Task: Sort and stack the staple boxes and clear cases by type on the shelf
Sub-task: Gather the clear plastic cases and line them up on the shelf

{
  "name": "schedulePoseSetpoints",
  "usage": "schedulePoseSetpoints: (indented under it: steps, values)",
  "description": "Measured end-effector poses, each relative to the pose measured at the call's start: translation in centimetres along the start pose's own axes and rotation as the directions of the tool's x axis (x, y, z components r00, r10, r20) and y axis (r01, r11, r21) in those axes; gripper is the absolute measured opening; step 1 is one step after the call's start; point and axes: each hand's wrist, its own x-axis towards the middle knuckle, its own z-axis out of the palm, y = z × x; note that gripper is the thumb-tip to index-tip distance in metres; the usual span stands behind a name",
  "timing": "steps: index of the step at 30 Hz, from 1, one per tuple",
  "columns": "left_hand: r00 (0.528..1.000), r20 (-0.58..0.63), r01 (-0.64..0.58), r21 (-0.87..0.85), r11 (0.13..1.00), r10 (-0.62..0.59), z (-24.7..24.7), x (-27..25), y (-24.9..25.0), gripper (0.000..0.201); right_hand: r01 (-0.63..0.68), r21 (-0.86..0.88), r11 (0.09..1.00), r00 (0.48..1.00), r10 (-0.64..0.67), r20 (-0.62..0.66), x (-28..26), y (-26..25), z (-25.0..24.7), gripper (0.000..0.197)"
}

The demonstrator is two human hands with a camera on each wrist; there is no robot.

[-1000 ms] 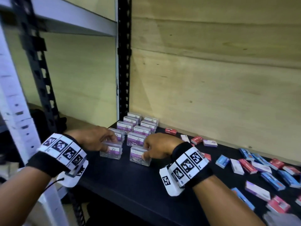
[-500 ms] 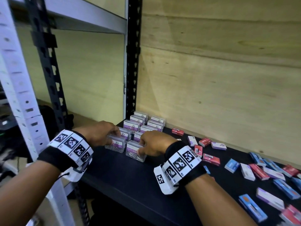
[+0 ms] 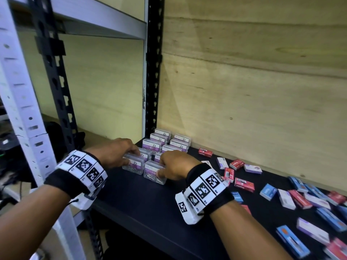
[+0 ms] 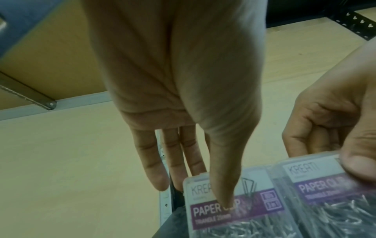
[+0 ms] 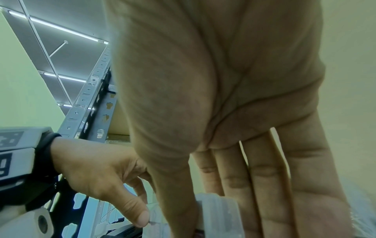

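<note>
Our left hand (image 3: pixel 114 153) and right hand (image 3: pixel 173 166) each pinch a clear case (image 3: pixel 134 164) with curled fingers (image 4: pixel 221 185), and a hard push could knock the far rows (image 3: pixel 165 141) crooked.

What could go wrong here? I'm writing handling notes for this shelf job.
1. The left hand and right hand each hold a clear plastic paper-clip case by fingertips only; either grip might slip.
2. The neat rows of clear cases sit just behind; pushing in could knock them askew.
3. The right forearm hangs near loose red cardboard staple boxes, which it might sweep aside.
</note>
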Motion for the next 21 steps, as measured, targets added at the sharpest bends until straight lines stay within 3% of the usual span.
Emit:
schedulePoseSetpoints:
  steps: [10,17,21]
  values:
    - [0.995,-0.080,-0.061,0.045,0.997,0.065,-1.9,-1.2,1.7,0.038,-0.052,0.012,0.999,0.998,0.052,-0.017,-3.4,2.1,-2.4,0.044]
    - [0.960,-0.088,-0.263,0.062,0.963,0.268,-2.4,0.4,9.3,0.034,-0.231,0.059,0.971,0.971,0.234,-0.048,-10.7,9.0,-4.6,0.047]
    - [0.919,-0.041,-0.392,0.032,0.920,0.393,-1.9,1.4,16.1,0.033,-0.369,0.081,0.926,0.924,0.375,-0.071,-17.2,13.6,-5.0,0.043]
